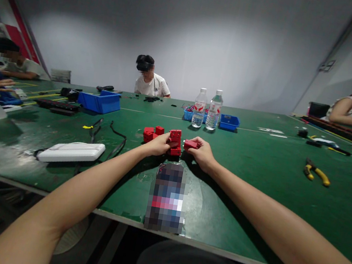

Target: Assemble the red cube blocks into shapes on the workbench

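Note:
My left hand (159, 144) is closed around a stacked red plastic block assembly (175, 141) on the green table (249, 176). My right hand (202, 153) grips a small flat red block (190, 144) and holds it just to the right of the assembly. Two more red blocks (152, 133) lie on the table just left of my left hand. A phone (168, 196) with a blurred screen lies between my forearms, near the table's front edge.
A white flat case (71, 152) with black cables lies at left, yellow-handled pliers (317, 171) at right. Two water bottles (207, 109) and blue bins (100, 101) stand further back. Other people sit at the far side, the left and the right.

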`<state>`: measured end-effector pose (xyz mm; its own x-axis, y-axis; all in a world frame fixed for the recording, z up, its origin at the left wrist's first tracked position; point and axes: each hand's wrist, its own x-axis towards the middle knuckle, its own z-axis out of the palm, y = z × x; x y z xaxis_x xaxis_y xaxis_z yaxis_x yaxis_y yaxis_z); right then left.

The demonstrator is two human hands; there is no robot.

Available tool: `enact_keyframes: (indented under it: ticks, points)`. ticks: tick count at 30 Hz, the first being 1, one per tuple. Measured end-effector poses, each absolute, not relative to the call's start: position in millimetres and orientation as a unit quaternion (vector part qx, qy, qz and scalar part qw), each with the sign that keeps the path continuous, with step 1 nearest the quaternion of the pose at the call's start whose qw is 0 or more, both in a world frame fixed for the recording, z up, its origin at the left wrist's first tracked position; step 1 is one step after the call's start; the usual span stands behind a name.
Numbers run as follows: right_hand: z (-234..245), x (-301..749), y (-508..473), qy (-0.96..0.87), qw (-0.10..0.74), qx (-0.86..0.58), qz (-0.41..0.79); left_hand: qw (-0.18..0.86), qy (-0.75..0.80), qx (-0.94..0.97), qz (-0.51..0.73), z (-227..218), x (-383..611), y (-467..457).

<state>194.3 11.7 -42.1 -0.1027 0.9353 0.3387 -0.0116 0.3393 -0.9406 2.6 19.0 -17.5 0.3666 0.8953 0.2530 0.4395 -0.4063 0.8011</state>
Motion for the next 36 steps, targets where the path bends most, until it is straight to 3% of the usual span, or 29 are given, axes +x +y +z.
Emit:
enact_keyframes:
  ticks: [18, 29, 36]
  points:
    - [-38.2, 192.4, 6.2, -0.553, 0.564, -0.378, 0.483, 0.317, 0.438, 0.771, 0.338, -20.3, 1.3, 21.5]
    - [-22.5, 197.8, 9.2, -0.344, 0.573, -0.348, 0.658, 0.321, 0.434, 0.768, 0.345, -24.5, -0.1, 26.5]
    - [-22.6, 194.6, 4.6, -0.367, 0.575, -0.335, 0.65, 0.326, 0.424, 0.769, 0.349, -22.7, 1.7, 24.3]
